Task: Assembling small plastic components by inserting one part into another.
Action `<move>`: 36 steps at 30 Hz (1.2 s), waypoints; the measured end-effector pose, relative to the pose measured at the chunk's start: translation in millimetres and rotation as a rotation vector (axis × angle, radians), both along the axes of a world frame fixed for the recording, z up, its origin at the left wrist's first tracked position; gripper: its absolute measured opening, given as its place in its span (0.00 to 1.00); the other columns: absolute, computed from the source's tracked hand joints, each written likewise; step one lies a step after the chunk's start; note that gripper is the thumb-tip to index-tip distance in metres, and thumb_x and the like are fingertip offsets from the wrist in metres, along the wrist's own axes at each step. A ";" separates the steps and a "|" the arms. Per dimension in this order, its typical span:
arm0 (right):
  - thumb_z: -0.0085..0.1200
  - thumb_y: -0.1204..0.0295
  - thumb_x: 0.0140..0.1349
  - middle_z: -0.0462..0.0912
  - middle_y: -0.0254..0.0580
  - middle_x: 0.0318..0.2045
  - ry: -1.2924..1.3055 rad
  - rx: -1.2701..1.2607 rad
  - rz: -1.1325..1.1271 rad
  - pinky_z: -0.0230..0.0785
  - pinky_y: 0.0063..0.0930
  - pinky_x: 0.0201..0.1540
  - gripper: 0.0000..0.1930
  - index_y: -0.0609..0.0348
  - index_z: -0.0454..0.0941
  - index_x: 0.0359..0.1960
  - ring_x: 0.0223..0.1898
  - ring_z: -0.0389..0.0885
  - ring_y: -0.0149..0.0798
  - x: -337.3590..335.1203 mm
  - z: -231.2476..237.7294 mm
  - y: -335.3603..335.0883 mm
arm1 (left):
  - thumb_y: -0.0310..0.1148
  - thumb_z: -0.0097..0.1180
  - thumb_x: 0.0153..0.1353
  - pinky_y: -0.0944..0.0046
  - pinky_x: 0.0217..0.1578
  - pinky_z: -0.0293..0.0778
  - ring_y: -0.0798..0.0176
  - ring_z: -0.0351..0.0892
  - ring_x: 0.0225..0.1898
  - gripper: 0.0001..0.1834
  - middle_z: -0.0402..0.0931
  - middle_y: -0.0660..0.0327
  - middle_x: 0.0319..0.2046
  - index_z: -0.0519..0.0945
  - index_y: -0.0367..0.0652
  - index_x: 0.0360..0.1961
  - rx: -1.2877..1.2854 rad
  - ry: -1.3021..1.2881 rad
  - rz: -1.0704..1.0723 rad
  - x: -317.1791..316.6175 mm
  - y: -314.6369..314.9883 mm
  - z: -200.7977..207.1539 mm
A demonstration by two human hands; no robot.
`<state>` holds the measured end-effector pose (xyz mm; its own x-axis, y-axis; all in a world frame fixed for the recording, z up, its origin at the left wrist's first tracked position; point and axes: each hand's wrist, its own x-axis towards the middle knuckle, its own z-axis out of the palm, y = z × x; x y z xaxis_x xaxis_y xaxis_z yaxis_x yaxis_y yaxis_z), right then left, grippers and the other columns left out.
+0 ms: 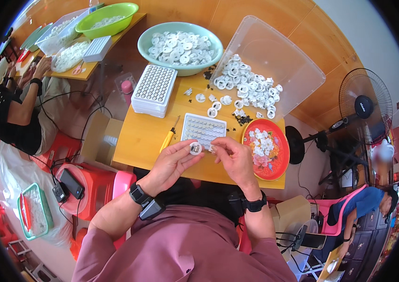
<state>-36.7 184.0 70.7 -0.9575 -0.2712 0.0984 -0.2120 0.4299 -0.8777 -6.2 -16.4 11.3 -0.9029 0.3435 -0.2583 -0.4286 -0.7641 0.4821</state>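
Between the fingertips of my left hand [170, 162] is a round white plastic part [195, 148] with a darker centre. My right hand [237, 162] is closed in a pinch just beside it, on a small white plastic piece [212, 149] mostly covered by the fingers. Right behind both hands lies a white tray [204, 118] with rows of small round slots. A yellow-handled screwdriver [167, 138] rests left of that tray. To the right, a red floral plate [280, 162] carries a pile of small white pieces.
A stack of white trays [150, 108] and a pale green basin [220, 49] of white parts stand at the back. A tipped clear bin [298, 70] spills round parts beside scattered black bits. A fan [364, 107] stands right; co-workers sit left and right.
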 end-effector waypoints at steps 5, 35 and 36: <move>0.58 0.75 0.65 0.86 0.41 0.27 -0.122 -0.126 0.009 0.75 0.23 0.30 0.06 0.63 0.82 0.41 0.26 0.85 0.29 0.8 -13.3 -1.4 | 0.29 0.46 0.74 0.61 0.60 0.76 0.54 0.78 0.57 0.18 0.76 0.47 0.55 0.70 0.31 0.60 -0.006 -0.015 0.010 0.2 0.5 2.3; 0.64 0.78 0.57 0.82 0.40 0.28 0.155 -0.035 -0.015 0.71 0.26 0.30 0.05 0.60 0.84 0.35 0.28 0.81 0.36 7.6 -26.4 -16.6 | 0.29 0.52 0.71 0.64 0.59 0.75 0.64 0.78 0.55 0.19 0.76 0.55 0.55 0.71 0.33 0.60 -0.079 0.021 -0.061 1.4 1.3 -1.5; 0.64 0.78 0.56 0.82 0.41 0.28 0.168 -0.029 -0.016 0.71 0.26 0.30 0.05 0.60 0.84 0.34 0.28 0.81 0.36 7.7 -26.9 -17.0 | 0.29 0.52 0.71 0.64 0.59 0.75 0.64 0.78 0.55 0.19 0.76 0.55 0.55 0.72 0.33 0.60 -0.080 0.021 -0.059 1.7 1.4 -1.8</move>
